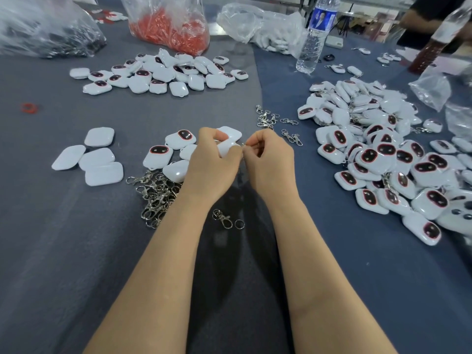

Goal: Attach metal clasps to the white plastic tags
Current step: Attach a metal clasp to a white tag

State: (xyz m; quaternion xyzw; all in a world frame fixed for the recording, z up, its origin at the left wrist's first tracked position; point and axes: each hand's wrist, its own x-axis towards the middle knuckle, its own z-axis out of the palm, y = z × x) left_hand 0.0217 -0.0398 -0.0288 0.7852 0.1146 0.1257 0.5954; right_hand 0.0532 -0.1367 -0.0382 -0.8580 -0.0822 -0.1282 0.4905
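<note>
The rounded white plastic tag (228, 147) was held just above the grey cloth-covered table (76, 238), gripped in the curled fingers of the left hand (212, 159). The right hand (270, 154) pinched a small silver metal clasp ring (244, 147) against the tag's edge. Risk: the ring could slip from the pinch or miss the tag's hole, as the fingers hid the joint. A heap of loose silver clasps (155, 198) lay beside the left wrist.
</note>
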